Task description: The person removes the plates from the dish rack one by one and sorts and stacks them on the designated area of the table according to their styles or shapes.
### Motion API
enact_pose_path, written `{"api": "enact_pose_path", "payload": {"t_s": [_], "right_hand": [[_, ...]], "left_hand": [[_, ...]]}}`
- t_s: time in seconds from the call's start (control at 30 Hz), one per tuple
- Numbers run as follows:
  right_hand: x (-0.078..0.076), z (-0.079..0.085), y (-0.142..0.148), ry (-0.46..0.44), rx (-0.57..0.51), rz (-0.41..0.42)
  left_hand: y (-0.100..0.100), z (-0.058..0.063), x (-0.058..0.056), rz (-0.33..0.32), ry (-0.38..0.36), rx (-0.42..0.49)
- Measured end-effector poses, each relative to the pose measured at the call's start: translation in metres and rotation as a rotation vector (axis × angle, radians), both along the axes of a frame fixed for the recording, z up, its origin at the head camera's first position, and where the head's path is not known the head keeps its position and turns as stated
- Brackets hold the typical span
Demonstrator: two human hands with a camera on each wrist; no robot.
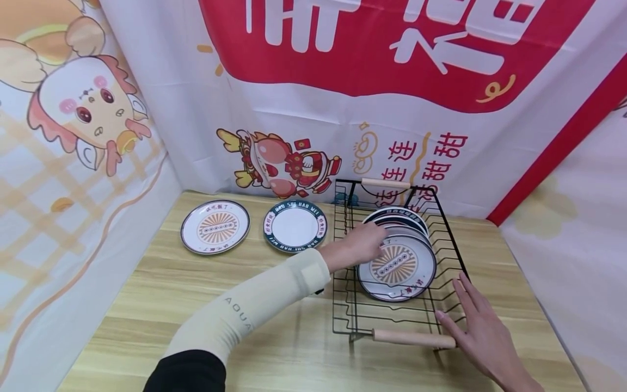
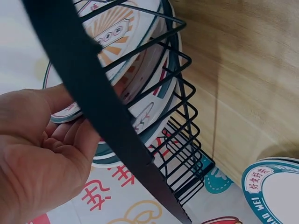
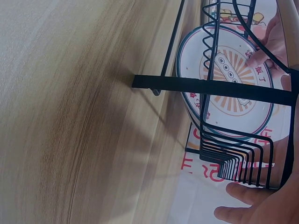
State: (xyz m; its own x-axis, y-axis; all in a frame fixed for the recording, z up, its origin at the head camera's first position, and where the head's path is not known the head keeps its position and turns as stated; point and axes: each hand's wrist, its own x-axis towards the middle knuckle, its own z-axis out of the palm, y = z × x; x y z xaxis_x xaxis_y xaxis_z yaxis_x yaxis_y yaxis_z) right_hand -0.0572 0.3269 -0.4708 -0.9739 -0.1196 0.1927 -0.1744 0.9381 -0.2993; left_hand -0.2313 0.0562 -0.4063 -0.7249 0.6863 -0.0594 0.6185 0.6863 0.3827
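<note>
My left hand (image 1: 363, 243) pinches the rim of the front plate (image 1: 395, 269), which has an orange sunburst at its centre and stands tilted in a black wire dish rack (image 1: 343, 321). In the left wrist view, the thumb of the left hand (image 2: 46, 144) lies on the plate's face and the other fingers curl behind it. Behind that plate several more plates (image 1: 399, 213) stand in the rack, some with dark green rims. My right hand (image 1: 482, 329) lies with fingers extended at the rack's right front corner, touching its side wire.
Left of the rack, a sunburst plate (image 1: 215, 227) and a green-rimmed plate (image 1: 295, 226) lie flat on the wooden table (image 1: 147, 305). The rack has wooden handles (image 1: 413, 338) at front and back. A printed cloth (image 1: 294, 98) hangs behind the table.
</note>
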Motion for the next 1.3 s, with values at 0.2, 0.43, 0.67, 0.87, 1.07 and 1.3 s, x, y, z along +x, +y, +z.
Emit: {"api": "enact_pose_path", "payload": {"t_s": [0.2, 0.43, 0.67, 0.87, 1.07, 1.3], "right_hand": [[0.0, 0.002, 0.0, -0.003, 0.003, 0.004], [0.0, 0.002, 0.0, -0.006, 0.006, 0.0], [-0.001, 0.001, 0.001, 0.0, 0.006, 0.003], [0.001, 0.001, -0.001, -0.005, -0.003, 0.001], [0.002, 0.001, -0.001, -0.012, -0.003, -0.005], [0.002, 0.001, -0.001, -0.015, 0.003, -0.005]], "left_hand": [[-0.004, -0.001, 0.002, 0.012, -0.017, 0.047], [-0.01, 0.0, 0.01, -0.01, 0.004, 0.102], [-0.016, 0.0, 0.017, -0.02, 0.087, 0.141], [-0.023, 0.001, 0.022, 0.03, 0.03, 0.25], [-0.029, 0.007, 0.023, 0.039, 0.087, 0.286], [-0.037, 0.014, 0.026, 0.049, 0.131, 0.345]]}}
